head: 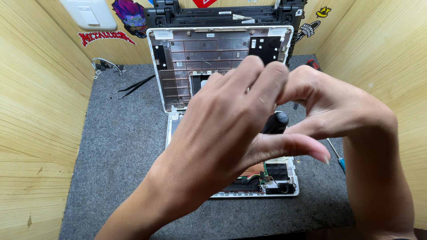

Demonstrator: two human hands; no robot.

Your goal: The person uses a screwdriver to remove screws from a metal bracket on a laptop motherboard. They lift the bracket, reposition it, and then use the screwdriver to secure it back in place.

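A white laptop base (284, 186) lies open on the grey mat, with a circuit board and a speaker showing at its near right corner. Its white cover (213, 49), lined with copper-coloured foil, stands tilted behind it. My right hand (342, 111) arches in from the right, curled round the black handle of a screwdriver (276, 122) held upright over the laptop. My left hand (227, 129) reaches in from the lower left. Its fingers lie stretched over the right hand's fingertips and its thumb sticks out to the right under the handle. The hands hide the screwdriver's tip.
Black tweezers (133, 86) and a few small loose parts (104, 66) lie on the grey mat (120, 151) at the left. A thin blue-handled screwdriver (339, 159) lies at the right. A black laptop part (222, 13) leans at the back. Wooden walls (35, 124) close three sides.
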